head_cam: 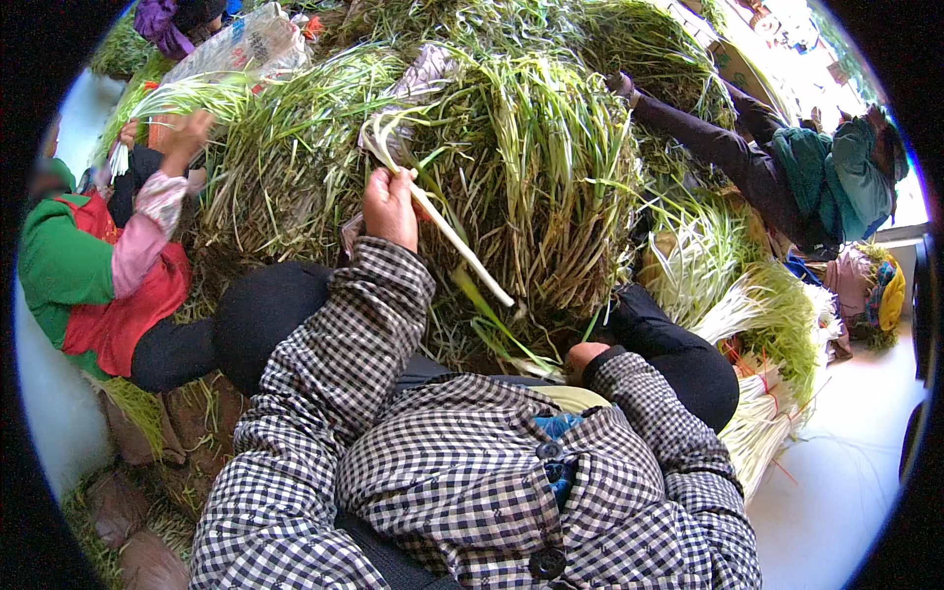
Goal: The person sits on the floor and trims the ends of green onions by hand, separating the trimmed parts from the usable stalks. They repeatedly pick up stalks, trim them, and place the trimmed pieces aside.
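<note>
My left hand (392, 206) is raised in front of me, closed around a pale garlic shoot (461, 247) whose white stalk slants down to the right and whose light leaves curl above my fist. Low by my right knee, my right hand (586, 359) rests near some loose green-yellow leaves (509, 343); its fingers are mostly hidden, so its grip is unclear. Beyond both hands lies a big heap of uncleaned green shoots (553, 184), roots towards me. Cleaned white-stalked bundles (752, 398), some bound with red ties, lie to my right.
At the left, a co-worker in green and red (96, 273) holds a bunch of shoots (192, 96). Another person in dark trousers (693, 140) sits at the upper right, a leg stretched towards the heap. A printed woven sack (243, 44) lies at the upper left.
</note>
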Demonstrator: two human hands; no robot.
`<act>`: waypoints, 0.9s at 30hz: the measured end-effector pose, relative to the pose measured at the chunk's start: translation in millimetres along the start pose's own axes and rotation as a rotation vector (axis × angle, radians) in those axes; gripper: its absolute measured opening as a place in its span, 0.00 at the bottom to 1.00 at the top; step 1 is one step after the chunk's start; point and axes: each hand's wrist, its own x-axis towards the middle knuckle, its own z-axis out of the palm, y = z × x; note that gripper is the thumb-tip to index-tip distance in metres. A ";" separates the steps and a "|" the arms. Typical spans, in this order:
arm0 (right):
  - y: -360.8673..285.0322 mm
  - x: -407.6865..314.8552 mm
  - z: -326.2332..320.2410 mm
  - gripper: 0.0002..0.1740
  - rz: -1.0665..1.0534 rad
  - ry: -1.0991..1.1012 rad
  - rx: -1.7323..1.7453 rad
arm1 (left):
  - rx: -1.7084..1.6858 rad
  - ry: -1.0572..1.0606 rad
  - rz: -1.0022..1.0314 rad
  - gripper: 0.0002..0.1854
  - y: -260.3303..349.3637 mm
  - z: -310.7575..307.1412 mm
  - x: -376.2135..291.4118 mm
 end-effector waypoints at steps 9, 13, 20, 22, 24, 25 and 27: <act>-62.9 -29.5 -129.5 0.17 -0.439 1.150 0.290 | -0.220 -0.257 -0.233 0.09 10.5 9.6 -29.9; -130.8 -53.7 -196.7 0.33 -0.821 1.094 0.673 | -0.208 -0.409 -0.340 0.09 14.9 13.9 -43.2; -133.8 -7.1 -167.1 0.08 -0.885 1.078 0.697 | -0.238 -0.350 -0.240 0.08 9.6 2.3 -29.6; -117.8 12.8 -138.9 0.07 -0.899 0.892 0.535 | -0.247 -0.203 -0.205 0.08 20.5 9.0 -32.8; -110.2 19.4 -110.3 0.07 -0.913 0.686 0.524 | -0.483 -0.095 -0.296 0.08 40.4 14.2 -34.4; -106.0 18.9 -99.1 0.08 -0.905 0.552 0.545 | -0.605 -0.122 -0.340 0.08 45.0 9.3 -31.4; -95.8 29.0 -75.2 0.11 -0.691 0.391 0.491 | -0.818 -0.291 -0.273 0.09 36.9 0.7 -19.7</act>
